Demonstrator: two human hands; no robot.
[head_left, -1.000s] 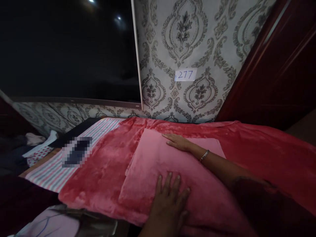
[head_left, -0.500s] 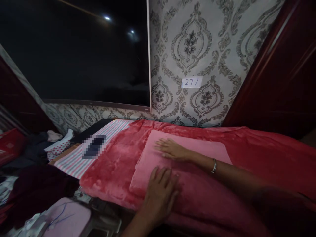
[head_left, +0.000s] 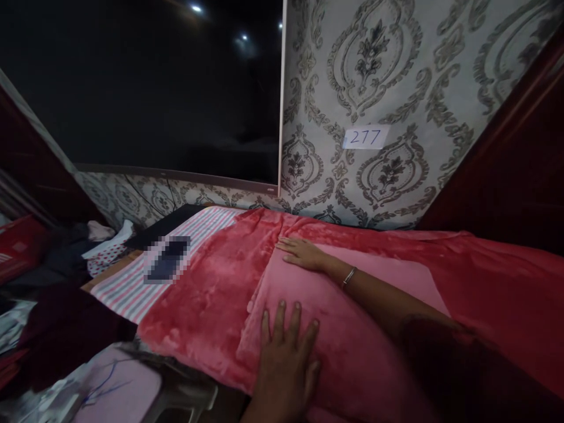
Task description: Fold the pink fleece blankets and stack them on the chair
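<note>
A folded pink cloth [head_left: 392,267] lies on a red plush blanket [head_left: 202,288]. My right hand [head_left: 304,254], with a silver bracelet at the wrist, rests flat on the cloth's far left corner, fingers stretched toward the left. Nearer to me, my left hand [head_left: 286,346] lies palm down on the cloth close to its left edge, its fingers spread. Neither hand grips anything. Part of the cloth is hidden under my right forearm.
A striped cloth [head_left: 123,291] sticks out left of the blanket, with a blurred dark object [head_left: 167,259] on it. Behind are a large dark screen [head_left: 145,88] and a patterned wall with a "277" label [head_left: 366,137]. A pink-topped stool [head_left: 118,385] stands lower left.
My right hand has slid up to the cloth's far left corner. My left hand's fingers have spread wider and the hand sits slightly lower. The view has shifted a little.
</note>
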